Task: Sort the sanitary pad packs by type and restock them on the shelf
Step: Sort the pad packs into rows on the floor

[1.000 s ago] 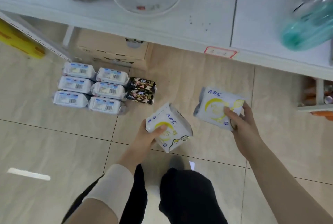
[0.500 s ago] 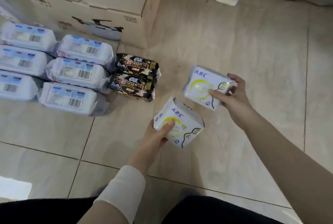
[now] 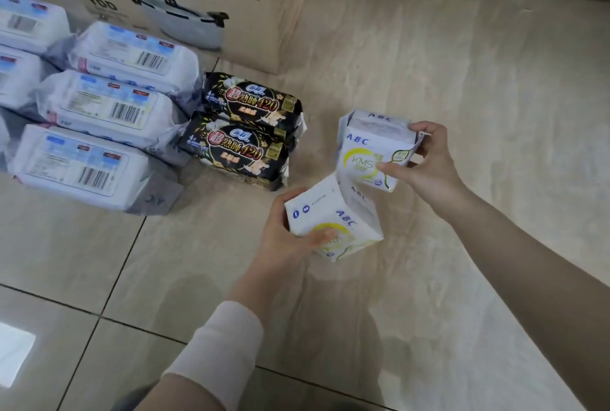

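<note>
We hold two ABC packs above the floor (image 3: pixel 462 113) | left hand (image 3: pixel 284 239) fingers curled round lower pack (image 3: pixel 333 215) | right hand (image 3: pixel 429 163) fingers pinching upper pack (image 3: pixel 369 149)

One head-worn wide-angle view, pitched steeply down at floor (image 3: pixel 478 97), close above left hand (image 3: pixel 290 239) and right hand (image 3: pixel 425 163).
</note>
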Tool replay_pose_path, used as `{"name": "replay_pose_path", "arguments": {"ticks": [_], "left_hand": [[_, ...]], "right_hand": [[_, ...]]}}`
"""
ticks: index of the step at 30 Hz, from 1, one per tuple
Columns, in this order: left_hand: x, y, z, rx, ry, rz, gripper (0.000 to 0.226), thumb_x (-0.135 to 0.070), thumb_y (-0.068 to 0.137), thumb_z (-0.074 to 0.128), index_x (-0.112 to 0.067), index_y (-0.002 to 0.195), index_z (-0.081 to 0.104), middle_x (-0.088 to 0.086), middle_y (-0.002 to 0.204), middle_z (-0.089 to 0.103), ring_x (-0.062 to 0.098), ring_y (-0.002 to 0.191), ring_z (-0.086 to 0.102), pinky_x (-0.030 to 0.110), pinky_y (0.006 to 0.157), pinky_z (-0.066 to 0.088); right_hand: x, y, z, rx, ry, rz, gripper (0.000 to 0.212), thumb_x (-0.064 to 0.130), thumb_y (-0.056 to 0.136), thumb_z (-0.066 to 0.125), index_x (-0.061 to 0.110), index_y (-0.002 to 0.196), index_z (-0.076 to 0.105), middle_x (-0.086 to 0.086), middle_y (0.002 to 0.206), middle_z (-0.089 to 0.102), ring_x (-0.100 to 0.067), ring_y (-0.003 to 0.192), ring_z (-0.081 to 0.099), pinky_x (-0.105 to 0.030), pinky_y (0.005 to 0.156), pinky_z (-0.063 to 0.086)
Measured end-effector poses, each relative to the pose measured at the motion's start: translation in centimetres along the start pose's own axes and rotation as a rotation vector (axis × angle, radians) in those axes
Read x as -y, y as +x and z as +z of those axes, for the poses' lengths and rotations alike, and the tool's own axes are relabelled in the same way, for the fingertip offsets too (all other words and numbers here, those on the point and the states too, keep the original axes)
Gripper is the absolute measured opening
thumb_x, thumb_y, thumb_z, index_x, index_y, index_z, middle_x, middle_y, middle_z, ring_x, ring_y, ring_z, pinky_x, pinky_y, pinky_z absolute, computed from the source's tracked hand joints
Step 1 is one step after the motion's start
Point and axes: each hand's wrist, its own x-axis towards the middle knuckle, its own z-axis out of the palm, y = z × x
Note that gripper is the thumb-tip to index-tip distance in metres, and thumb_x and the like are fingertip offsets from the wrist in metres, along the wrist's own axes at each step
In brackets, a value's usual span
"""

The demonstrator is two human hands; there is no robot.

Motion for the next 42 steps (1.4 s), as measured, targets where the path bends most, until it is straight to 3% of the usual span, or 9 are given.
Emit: {"name": "replay_pose_path", "arguments": {"ticks": [5,8,11,16,22,25,29,35,42], "left_hand": [[0.2,-0.1,-1.7,-0.029,0.255,0.031,0.07,-0.018,0.045,0.084,-0.027,0.107,0.052,-0.007,0.106,0.062,-0.006,0.088,0.06,0.012,0.068,0.049],[-0.1,0.0,-3.0,-0.006,0.451,0.059,0.077,-0.032,0.042,0.087,-0.034,0.109,0.05,-0.014,0.112,0.058,-0.014,0.096,0.053,0.003,0.075,0.041],[0.0,0.0,-3.6,0.073,0.574,0.077,0.086,-0.02,0.051,0.091,-0.032,0.123,0.046,-0.018,0.12,0.052,-0.014,0.107,0.047,-0.001,0.08,0.035],[0.5,0.4,-3.0,0.094,0.658,0.081,0.083,-0.014,0.055,0.088,-0.032,0.123,0.045,-0.013,0.119,0.052,-0.009,0.101,0.049,-0.005,0.078,0.032],[-0.4,1.7,-1.8,0.105,0.615,0.104,0.073,0.002,0.063,0.08,-0.025,0.123,0.047,-0.026,0.102,0.055,-0.034,0.082,0.044,-0.006,0.068,0.032],[-0.4,2.4,-1.9,0.119,0.618,0.082,0.074,0.001,0.066,0.078,-0.015,0.131,0.047,-0.011,0.109,0.061,-0.027,0.083,0.049,-0.005,0.069,0.034],[-0.5,2.5,-1.7,0.045,0.649,0.077,0.082,-0.01,0.069,0.078,-0.023,0.139,0.036,-0.015,0.11,0.058,-0.007,0.097,0.05,-0.004,0.069,0.034],[-0.1,0.1,-0.1,-0.143,0.452,0.082,0.093,-0.021,0.06,0.085,-0.036,0.136,0.034,-0.026,0.121,0.05,-0.008,0.112,0.046,0.011,0.092,0.038],[0.4,-1.7,2.5,-0.4,0.11,0.002,0.053,-0.019,0.077,0.073,-0.016,0.123,0.049,-0.008,0.123,0.055,-0.011,0.106,0.053,0.02,0.095,0.047]], "right_hand": [[-0.8,0.3,0.4,0.028,-0.062,-0.045,0.061,-0.001,0.069,0.077,0.034,0.093,0.034,0.012,0.103,0.043,0.002,0.089,0.051,-0.008,0.071,0.047],[-1.2,0.4,0.3,0.047,-0.112,-0.073,0.062,0.003,0.067,0.079,0.032,0.096,0.033,0.016,0.101,0.042,-0.009,0.093,0.053,-0.022,0.081,0.05],[-1.3,0.4,0.0,0.078,-0.132,-0.098,0.062,0.005,0.067,0.08,0.033,0.099,0.035,0.018,0.103,0.042,-0.013,0.099,0.05,-0.038,0.09,0.05],[-1.4,0.1,-0.3,0.132,-0.148,-0.118,0.059,0.007,0.072,0.077,0.03,0.114,0.043,0.004,0.121,0.046,-0.017,0.11,0.05,-0.035,0.094,0.049],[-1.2,0.3,-0.4,0.102,-0.155,-0.12,0.054,0.009,0.077,0.073,0.026,0.123,0.052,0.0,0.126,0.043,-0.019,0.116,0.051,-0.029,0.093,0.049],[-1.0,0.2,-0.1,0.104,-0.142,-0.161,0.051,0.007,0.079,0.071,0.023,0.124,0.053,0.0,0.124,0.043,-0.02,0.116,0.051,-0.034,0.099,0.046],[-0.9,0.2,0.4,0.107,-0.149,-0.183,0.051,0.004,0.08,0.069,0.02,0.126,0.052,-0.003,0.121,0.043,-0.022,0.117,0.05,-0.035,0.103,0.042],[-0.8,0.1,0.9,0.102,-0.156,-0.161,0.043,0.009,0.086,0.064,0.025,0.124,0.053,-0.003,0.125,0.046,-0.013,0.115,0.051,-0.006,0.095,0.037],[-0.8,-0.1,0.9,0.128,-0.224,-0.177,0.041,0.008,0.085,0.063,0.021,0.124,0.056,-0.006,0.128,0.047,-0.009,0.109,0.05,-0.001,0.088,0.036]]}}
